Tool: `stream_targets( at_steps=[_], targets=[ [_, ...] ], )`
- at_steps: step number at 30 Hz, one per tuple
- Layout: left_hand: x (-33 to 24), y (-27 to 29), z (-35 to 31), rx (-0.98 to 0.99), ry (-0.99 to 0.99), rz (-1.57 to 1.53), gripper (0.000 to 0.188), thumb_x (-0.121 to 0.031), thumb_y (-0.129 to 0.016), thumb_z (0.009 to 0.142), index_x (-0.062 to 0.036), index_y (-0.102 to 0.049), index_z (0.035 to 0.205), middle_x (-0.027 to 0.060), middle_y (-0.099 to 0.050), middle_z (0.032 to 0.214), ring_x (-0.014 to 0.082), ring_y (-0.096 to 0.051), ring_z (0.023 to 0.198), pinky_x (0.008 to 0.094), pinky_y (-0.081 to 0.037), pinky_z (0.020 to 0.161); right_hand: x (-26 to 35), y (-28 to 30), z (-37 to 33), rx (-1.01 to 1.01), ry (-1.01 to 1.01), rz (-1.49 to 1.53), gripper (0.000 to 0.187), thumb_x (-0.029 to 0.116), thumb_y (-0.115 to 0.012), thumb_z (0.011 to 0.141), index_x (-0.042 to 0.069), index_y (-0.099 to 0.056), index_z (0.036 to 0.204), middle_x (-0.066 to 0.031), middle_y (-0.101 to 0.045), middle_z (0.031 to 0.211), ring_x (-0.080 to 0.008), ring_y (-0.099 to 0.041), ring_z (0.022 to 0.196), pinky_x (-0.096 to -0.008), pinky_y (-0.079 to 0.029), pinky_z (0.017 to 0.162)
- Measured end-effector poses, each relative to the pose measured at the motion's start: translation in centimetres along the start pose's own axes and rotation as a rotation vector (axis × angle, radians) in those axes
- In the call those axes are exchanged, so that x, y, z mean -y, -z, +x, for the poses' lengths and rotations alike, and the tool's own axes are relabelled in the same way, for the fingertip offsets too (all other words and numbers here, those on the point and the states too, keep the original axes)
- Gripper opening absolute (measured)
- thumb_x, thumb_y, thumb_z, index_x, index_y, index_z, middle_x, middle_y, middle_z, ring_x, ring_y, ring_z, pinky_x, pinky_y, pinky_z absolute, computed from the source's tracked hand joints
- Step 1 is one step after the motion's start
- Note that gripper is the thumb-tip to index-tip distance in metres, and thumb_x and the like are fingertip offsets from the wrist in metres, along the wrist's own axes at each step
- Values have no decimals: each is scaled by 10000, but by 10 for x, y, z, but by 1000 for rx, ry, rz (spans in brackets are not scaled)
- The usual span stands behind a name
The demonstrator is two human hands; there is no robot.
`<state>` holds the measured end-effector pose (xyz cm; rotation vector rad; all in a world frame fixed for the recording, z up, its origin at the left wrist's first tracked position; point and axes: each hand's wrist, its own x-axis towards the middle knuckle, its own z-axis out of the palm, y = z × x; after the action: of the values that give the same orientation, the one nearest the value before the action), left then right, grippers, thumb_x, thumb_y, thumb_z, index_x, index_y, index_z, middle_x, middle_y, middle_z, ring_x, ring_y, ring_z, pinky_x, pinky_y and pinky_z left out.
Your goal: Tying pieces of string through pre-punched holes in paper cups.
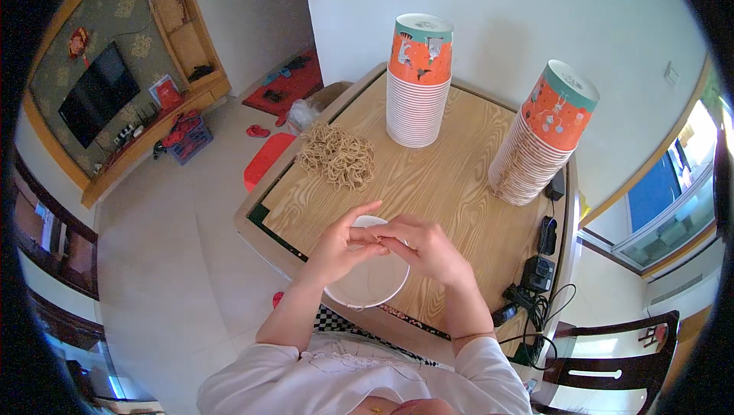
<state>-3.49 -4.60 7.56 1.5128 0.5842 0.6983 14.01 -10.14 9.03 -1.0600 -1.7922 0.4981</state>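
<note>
Over a white paper bucket (388,293) at the table's near edge, my two hands meet fingertip to fingertip. My left hand (342,245) is closed in a pinch, one finger stretched out away from the rest. Against it presses my right hand (426,245), its fingers closed as well. A thin cord seems to run between the fingertips, mostly hidden by them. The bucket's mouth faces up, and a bit of cord shows at its near rim. Farther left on the table lies a tangled pile of tan cords (336,157).
A tall stack of upturned orange and green paper buckets (420,82) stands at the back. Another stack (544,132), with cords along its side, leans at the right. Black cables and adapters (538,273) crowd the right edge. A dark chair (612,369) stands at lower right.
</note>
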Motion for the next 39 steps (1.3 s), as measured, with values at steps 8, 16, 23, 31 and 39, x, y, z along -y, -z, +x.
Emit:
stream_targets(
  at_steps=[8, 16, 23, 31, 39],
  targets=[
    [5, 5, 0, -10, 52, -89, 566, -10, -637, 812, -72, -392, 1319, 63, -645, 811, 95, -617, 780, 236, -494, 715, -7, 4, -1, 8, -13, -70, 121, 8, -634, 773, 30, -626, 892, -108, -628, 798, -258, -627, 720, -326, -497, 630],
    [10, 5, -1, -171, 39, 95, 95, -65, -632, 840, 0, -629, 909, -11, -612, 800, 41, -557, 724, 195, -449, 640, -8, 5, 0, -9, -74, -118, 126, 10, -645, 769, 29, -630, 893, -105, -632, 820, -243, -634, 744, -313, -505, 654],
    [8, 7, 0, -148, 114, 39, 104, -98, -643, 836, -19, -638, 905, -24, -608, 789, 28, -534, 704, 182, -426, 621, -15, 4, 3, 14, -10, 24, 131, 22, -654, 768, 25, -639, 898, -94, -627, 821, -227, -627, 752, -303, -503, 654],
    [19, 6, 3, -208, 82, 110, 105, -109, -656, 823, -31, -647, 893, -49, -566, 697, 13, -474, 617, 175, -369, 546, -26, 7, 3, 11, 89, -65, 86, 54, -665, 764, 9, -641, 834, -93, -614, 767, -236, -608, 698, -313, -484, 602],
    [25, 4, 7, -243, 60, 86, 120, -115, -664, 813, -20, -650, 885, -55, -547, 669, 12, -458, 595, 172, -351, 521, -23, 12, 0, -7, -70, -123, 157, 85, -686, 757, 34, -623, 891, -89, -611, 775, -215, -619, 722, -309, -499, 622]
  ],
)
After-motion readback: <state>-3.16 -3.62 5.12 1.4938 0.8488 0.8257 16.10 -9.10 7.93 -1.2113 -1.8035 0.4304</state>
